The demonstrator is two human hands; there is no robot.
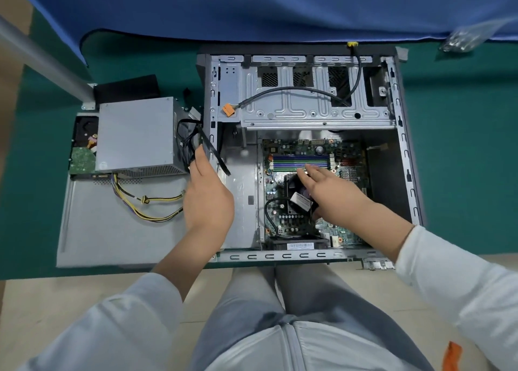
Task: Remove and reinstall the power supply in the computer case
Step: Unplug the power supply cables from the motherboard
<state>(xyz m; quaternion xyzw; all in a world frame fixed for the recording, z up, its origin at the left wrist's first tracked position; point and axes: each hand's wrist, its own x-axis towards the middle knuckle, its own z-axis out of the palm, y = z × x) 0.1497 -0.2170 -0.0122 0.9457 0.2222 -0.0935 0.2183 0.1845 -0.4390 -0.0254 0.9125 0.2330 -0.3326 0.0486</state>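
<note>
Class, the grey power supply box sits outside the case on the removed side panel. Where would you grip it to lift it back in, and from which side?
Probably grip the power supply by its two plain side walls, coming from above. Its flat top faces up, bare. Avoid the right end, where the black cables exit near the left hand.

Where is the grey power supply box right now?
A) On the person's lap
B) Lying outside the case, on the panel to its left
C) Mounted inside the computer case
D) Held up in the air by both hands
B: the power supply sits on the side panel left of the open computer case, its cables trailing.
</note>
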